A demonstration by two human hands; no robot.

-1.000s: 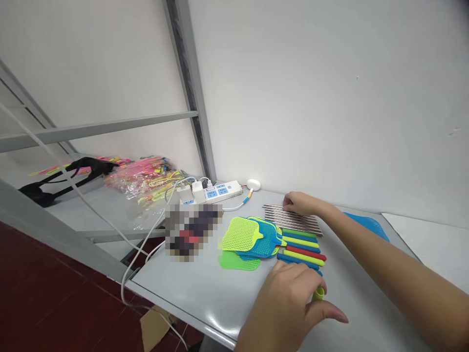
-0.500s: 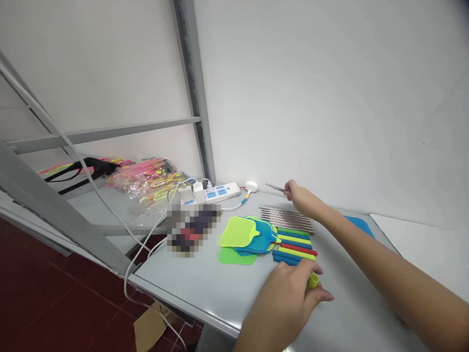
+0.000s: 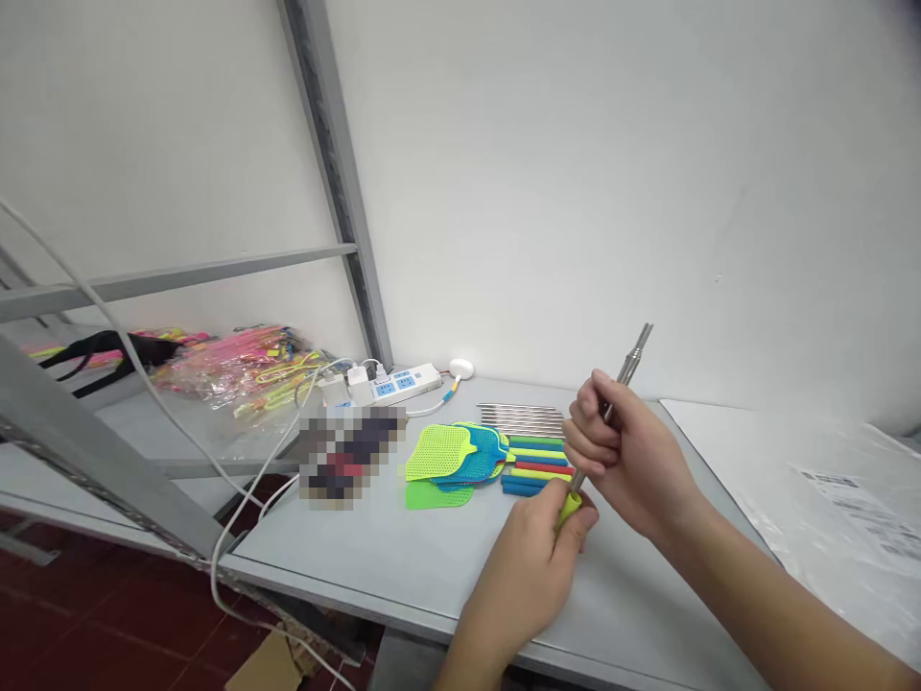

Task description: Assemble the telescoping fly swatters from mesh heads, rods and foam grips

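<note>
My left hand (image 3: 529,557) is closed around a yellow-green handle tube (image 3: 571,509), its open end facing up. In my right hand (image 3: 625,446) is a thin metal rod (image 3: 633,358), held tilted, with its lower end at the mouth of the tube; whether it sits inside I cannot tell. Behind my hands lies a row of metal rods (image 3: 522,419). In front of these rest several coloured handle tubes (image 3: 539,468) in green, blue, yellow and red. Beside them is an overlapping pile of perforated fly swatter heads (image 3: 440,453) in yellow, blue and green.
A white power strip (image 3: 407,386) with plugs and a round white device (image 3: 461,369) stand near the wall. Plastic-bagged colourful items (image 3: 237,369) lie on the left shelf behind a metal frame post (image 3: 338,182). White plastic sheeting (image 3: 813,489) covers the table's right side. A blurred-out object (image 3: 352,456) lies left.
My right hand has lifted a metal rod from the row and brought it down to the yellow-green tube. My left hand keeps hold of the tube, now more upright.
</note>
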